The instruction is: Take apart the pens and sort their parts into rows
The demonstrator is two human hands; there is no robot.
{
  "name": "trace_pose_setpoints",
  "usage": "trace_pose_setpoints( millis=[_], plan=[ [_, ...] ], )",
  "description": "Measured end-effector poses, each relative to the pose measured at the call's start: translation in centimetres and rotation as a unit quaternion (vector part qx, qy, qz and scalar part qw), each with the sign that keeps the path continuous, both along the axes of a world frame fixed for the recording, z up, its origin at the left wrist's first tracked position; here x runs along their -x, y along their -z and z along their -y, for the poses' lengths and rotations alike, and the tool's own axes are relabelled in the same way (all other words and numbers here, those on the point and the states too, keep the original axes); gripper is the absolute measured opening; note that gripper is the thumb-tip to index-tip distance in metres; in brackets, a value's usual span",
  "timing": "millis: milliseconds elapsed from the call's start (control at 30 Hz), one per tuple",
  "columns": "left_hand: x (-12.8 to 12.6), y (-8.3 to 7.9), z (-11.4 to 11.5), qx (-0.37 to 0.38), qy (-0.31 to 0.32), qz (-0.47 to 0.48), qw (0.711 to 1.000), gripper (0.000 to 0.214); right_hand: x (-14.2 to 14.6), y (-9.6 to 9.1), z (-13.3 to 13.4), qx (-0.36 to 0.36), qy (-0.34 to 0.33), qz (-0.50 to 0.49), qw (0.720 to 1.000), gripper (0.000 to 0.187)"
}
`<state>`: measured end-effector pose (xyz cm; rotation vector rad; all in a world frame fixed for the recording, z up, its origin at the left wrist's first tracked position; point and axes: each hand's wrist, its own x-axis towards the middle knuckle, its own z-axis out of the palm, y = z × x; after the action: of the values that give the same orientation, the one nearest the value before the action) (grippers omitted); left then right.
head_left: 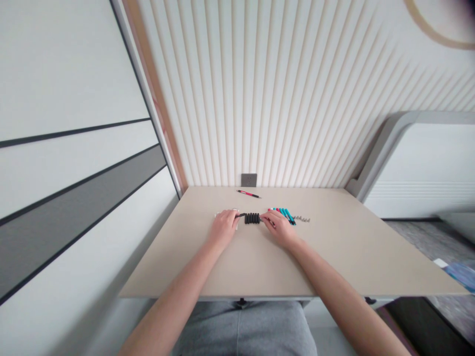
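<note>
A black coiled cord (252, 218) lies across the middle of the table, between my two hands. My left hand (223, 223) is closed on its left end, where a straight black piece leads into the fingers. At the other end, my right hand (276, 223) pinches the cord, its fingertips next to the last coil. Partly hidden behind my right hand are several pens (286, 214) with teal and red parts. Something white and small shows around my left hand, mostly covered by it.
A red and black pen (249, 194) lies near the back edge of the table (208, 269). Several small grey pieces (302, 219) form a row right of the pens. A dark wall socket (249, 180) sits just above the table, on the ribbed wall. A white cabinet stands at left.
</note>
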<state>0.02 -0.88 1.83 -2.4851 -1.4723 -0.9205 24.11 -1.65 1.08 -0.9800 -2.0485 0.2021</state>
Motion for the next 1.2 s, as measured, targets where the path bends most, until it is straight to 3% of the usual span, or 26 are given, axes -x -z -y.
trace_pose_setpoints(
  millis=[267,567,1067,1200],
  plan=[
    [-0.01,-0.15,0.02,0.008,0.01,0.012,1.0,0.015,-0.03,0.09,-0.01,0.006,0.0,0.004,1.0,0.022],
    [0.29,0.48,-0.58,0.025,0.04,0.123,0.991,0.014,-0.18,0.48,-0.27,0.002,-0.007,0.002,1.0,0.019],
    [0.37,0.43,-0.63,0.021,0.012,0.137,0.99,0.014,-0.27,0.53,-0.32,0.014,-0.011,0.008,1.0,0.022],
    [0.43,0.41,-0.67,0.005,0.031,0.131,0.991,0.011,-0.29,0.51,-0.34,0.012,-0.012,0.011,1.0,0.021]
  ],
)
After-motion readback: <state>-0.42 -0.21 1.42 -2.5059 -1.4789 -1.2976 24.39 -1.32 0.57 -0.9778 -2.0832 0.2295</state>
